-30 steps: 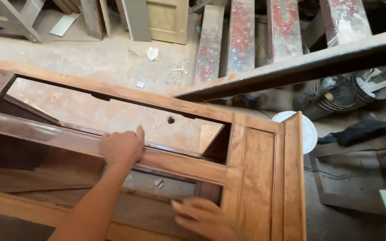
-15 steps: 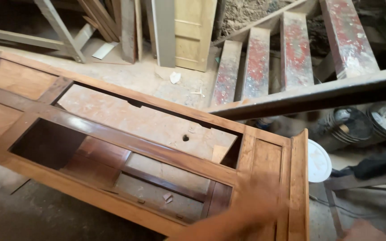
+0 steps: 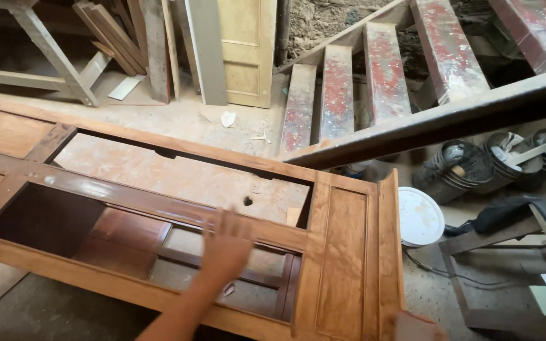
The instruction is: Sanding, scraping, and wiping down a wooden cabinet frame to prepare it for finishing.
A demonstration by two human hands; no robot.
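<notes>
A large varnished wooden door frame (image 3: 342,252) lies flat in front of me, with open panels that show the floor below. My left hand (image 3: 225,246) reaches in from the bottom left. It is blurred, with fingers spread, over the frame's glossy middle rail (image 3: 127,202) and the lower right opening. It holds nothing. Only a blurred bit of my right hand (image 3: 415,328) shows at the bottom edge, by the frame's near right corner. A small pale scrap (image 3: 227,289) lies in the opening under my left wrist.
A dark slanting beam (image 3: 443,123) crosses above the frame's far right end. Red-stained stair treads (image 3: 336,88) rise behind it. A white round lid (image 3: 419,216) and several buckets (image 3: 462,164) sit to the right. Boards (image 3: 153,44) and a pale door (image 3: 248,44) lean at the back.
My left hand came off the middle rail a second ago, left the view, and now reaches back over it further right. The view has shifted, showing more of the frame's left end.
</notes>
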